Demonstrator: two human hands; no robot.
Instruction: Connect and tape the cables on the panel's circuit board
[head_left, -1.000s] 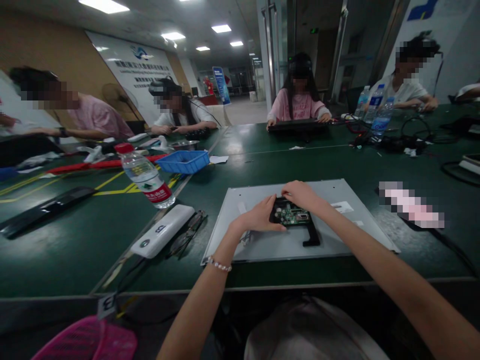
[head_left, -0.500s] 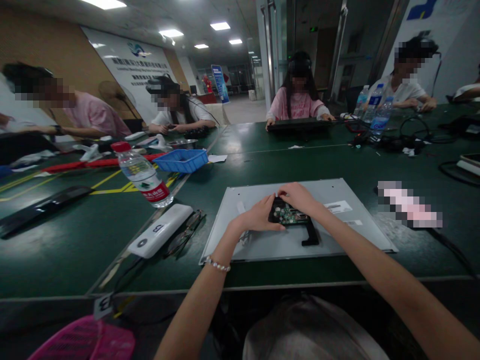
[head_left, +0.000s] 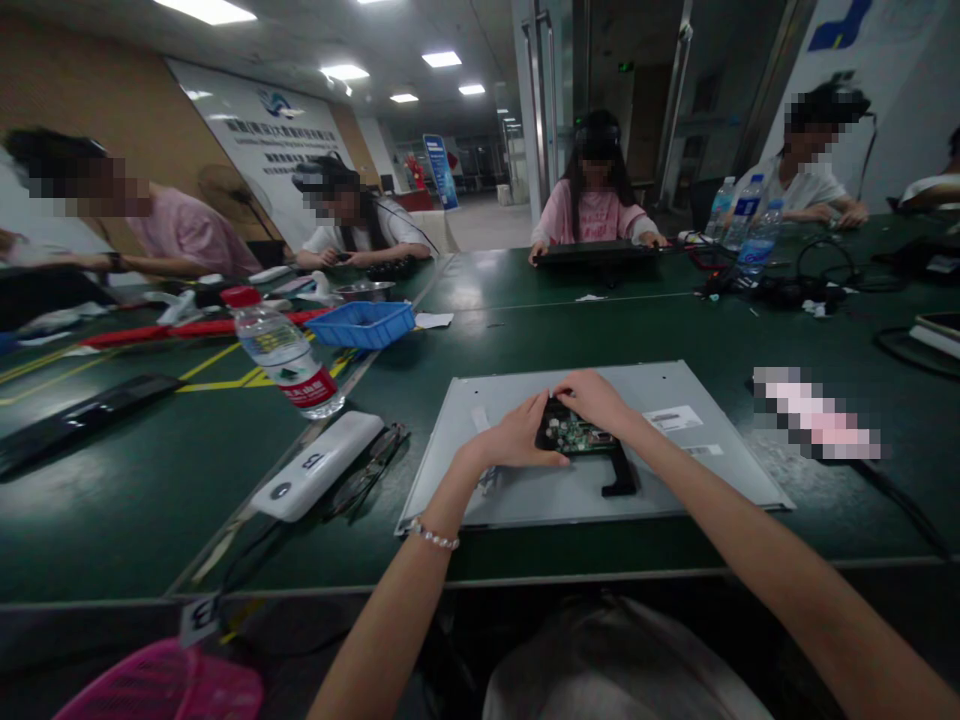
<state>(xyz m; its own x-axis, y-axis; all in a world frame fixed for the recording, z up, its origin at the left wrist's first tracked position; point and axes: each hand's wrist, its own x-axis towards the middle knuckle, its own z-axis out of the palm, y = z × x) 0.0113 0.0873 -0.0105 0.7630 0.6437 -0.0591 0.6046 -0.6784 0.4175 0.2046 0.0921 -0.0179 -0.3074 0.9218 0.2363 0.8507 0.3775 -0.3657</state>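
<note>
A green circuit board in a black plastic bracket lies on the back of a flat grey panel. My left hand is around the board's left side, thumb along the near edge and fingers along the far one, steadying it. At the board's far left corner the fingers of my right hand are pinched together; what is between them is hidden. White labels are stuck on the panel to the right of my right hand. A pale strip or cable shows partly beneath my left wrist.
Left of the panel are glasses, a white power bank, a water bottle and a blue basket. A cabled, blurred-out device lies to the right. Several people sit around the green table. A pink basket is below the edge.
Both hands stay at the board with almost the same grip. The whole view has shifted very slightly; the board and panel have not visibly moved on the table.
</note>
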